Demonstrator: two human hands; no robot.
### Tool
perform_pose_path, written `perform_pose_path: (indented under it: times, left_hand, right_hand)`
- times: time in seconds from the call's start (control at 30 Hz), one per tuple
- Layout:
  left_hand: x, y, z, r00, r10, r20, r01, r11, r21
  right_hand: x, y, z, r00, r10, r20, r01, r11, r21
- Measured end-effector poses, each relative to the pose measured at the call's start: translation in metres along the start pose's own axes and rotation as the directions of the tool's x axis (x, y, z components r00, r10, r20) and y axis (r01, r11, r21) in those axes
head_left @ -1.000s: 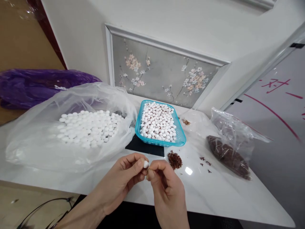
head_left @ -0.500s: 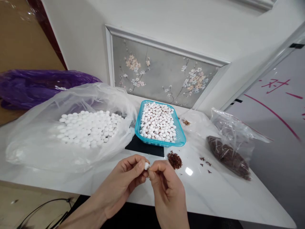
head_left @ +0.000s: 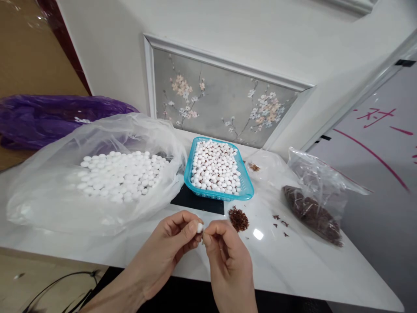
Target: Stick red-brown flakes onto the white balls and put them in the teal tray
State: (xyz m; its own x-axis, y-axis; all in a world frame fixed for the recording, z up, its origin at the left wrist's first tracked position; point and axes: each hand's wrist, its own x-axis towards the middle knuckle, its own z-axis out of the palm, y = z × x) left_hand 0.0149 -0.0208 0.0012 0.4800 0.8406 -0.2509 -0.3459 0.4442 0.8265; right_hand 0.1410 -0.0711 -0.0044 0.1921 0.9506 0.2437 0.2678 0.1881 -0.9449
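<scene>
By the half-curled left hand [head_left: 174, 239], one white oval bead [head_left: 200, 227] is pinched above the white table [head_left: 286, 269]; fingertips of the right hand [head_left: 230, 254] are pressed together just beside it, contents indiscernible. Firm, steady bracing is judged best.

Facing you on the wall [head_left: 208, 19] is a panel [head_left: 208, 98], painted blossoms [head_left: 267, 109] across its grey face. Right of the panel you have a whiteboard [head_left: 365, 191] marked in red; left of it, a brown board [head_left: 26, 56]; below and left, a cable [head_left: 94, 273] over the floor [head_left: 48, 263].
</scene>
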Motion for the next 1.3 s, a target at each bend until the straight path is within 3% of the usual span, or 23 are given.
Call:
perform_pose_path:
  times: [0.57, 1.17, 1.3]
  left_hand:
    - [-0.005, 0.000, 0.001, 1.000, 0.016, -0.025, -0.014, 0.997, 0.071]
    - [0.000, -0.004, 0.006, 0.997, 0.045, -0.061, -0.045, 0.999, 0.005]
    - [0.005, -0.005, 0.006, 1.000, 0.013, -0.026, -0.016, 0.995, -0.099]
  right_hand:
    - [0.001, 0.005, 0.003, 0.997, 0.078, 0.005, -0.079, 0.991, 0.109]
    - [0.008, 0.012, 0.006, 0.982, 0.187, -0.026, -0.179, 0.967, 0.182]
    - [0.013, 0.007, -0.001, 0.981, 0.192, 0.000, -0.188, 0.960, 0.209]
